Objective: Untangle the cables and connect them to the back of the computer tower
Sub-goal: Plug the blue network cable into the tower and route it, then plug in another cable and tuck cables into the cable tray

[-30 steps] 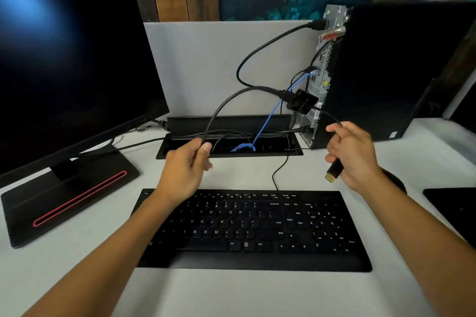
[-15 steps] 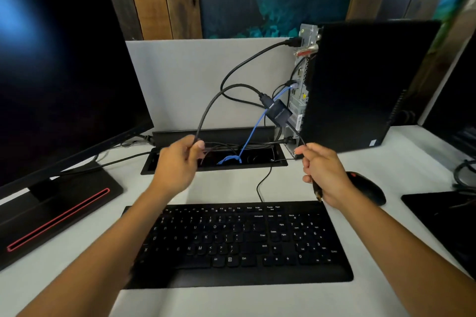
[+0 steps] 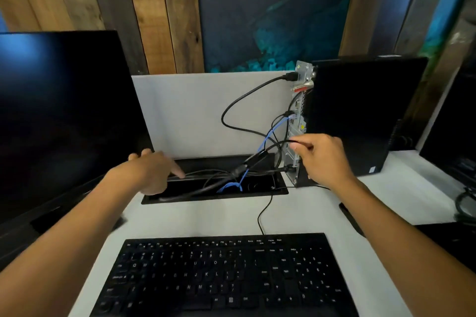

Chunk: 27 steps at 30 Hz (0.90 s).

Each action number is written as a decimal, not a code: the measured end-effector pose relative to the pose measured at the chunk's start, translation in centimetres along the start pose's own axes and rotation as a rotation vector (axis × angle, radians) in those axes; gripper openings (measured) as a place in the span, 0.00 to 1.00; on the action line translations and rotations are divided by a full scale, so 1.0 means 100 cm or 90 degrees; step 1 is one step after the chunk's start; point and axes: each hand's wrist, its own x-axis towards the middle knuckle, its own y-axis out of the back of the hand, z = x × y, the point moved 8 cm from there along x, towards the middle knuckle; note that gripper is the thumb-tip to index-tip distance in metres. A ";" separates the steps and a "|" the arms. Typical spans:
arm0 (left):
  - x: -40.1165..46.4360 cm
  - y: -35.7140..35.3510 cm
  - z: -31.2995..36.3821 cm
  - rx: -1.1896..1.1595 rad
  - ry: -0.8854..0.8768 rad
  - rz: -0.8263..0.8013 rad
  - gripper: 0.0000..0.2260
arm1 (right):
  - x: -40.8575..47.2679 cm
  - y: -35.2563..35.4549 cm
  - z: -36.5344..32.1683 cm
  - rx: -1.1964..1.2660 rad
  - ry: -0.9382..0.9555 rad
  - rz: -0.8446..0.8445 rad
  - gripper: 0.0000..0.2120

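Nearest, the keyboard (image 3: 219,275) cord runs toward the cable tray (image 3: 279,189), where the left hand (image 3: 152,172) hovers loosely open, holding nothing. Beyond, the right hand (image 3: 323,159) pinches a thin black cable (image 3: 280,142) beside the computer tower (image 3: 360,116); crossed leads could snag and pull seated plugs loose.

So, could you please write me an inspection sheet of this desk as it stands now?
Surface: white desk, open black cable tray at the back.
Job's things: black computer tower, rear panel facing left; blue network cable and black cables plugged in.
Clutter: black keyboard, dark monitor.
Grippers: left hand open over the tray; right hand pinching thin black cable near the rear panel.
Cables: thick black cable with inline connector sagging into the tray.
Surroundings: wood-plank wall.
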 end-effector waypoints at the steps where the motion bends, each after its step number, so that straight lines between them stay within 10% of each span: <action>1: -0.006 0.021 0.013 -0.020 -0.024 0.036 0.35 | 0.006 0.005 -0.010 -0.007 0.035 0.009 0.06; 5: -0.018 0.088 0.080 -0.360 -0.212 0.222 0.15 | 0.024 0.013 -0.045 -0.028 0.148 0.058 0.06; 9: -0.013 0.111 0.155 -0.461 -0.373 0.222 0.14 | 0.043 0.012 -0.070 -0.021 0.227 0.079 0.07; 17: 0.026 0.121 0.121 -0.809 -0.256 0.366 0.11 | 0.067 0.039 -0.031 0.063 0.096 0.052 0.15; 27: -0.003 0.170 0.156 -0.543 -0.401 0.568 0.10 | 0.077 0.030 -0.073 0.155 0.152 0.028 0.12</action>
